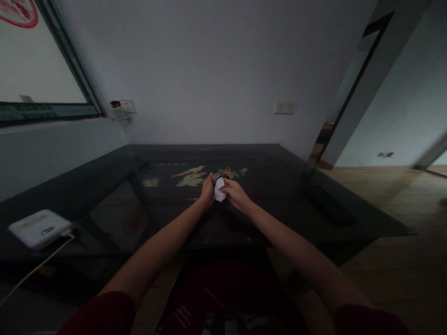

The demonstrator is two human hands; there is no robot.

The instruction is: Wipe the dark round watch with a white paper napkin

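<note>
Both arms reach forward over a dark glass-topped table (pixel 279 186). My left hand (pixel 207 189) is closed round a small dark object (pixel 219 176) that I cannot make out clearly. My right hand (pixel 236 193) pinches a white cloth or tissue (pixel 220 190) and presses it against that object. The two hands touch each other above the painted bird-and-flower pattern (pixel 192 177) under the glass.
A white box-shaped device (pixel 39 227) with a white cable (pixel 38 265) lies at the table's left edge. A dark flat object (pixel 328 204) rests on the right side. Wall sockets (pixel 285 108) sit on the back wall, a window at left, wooden floor at right.
</note>
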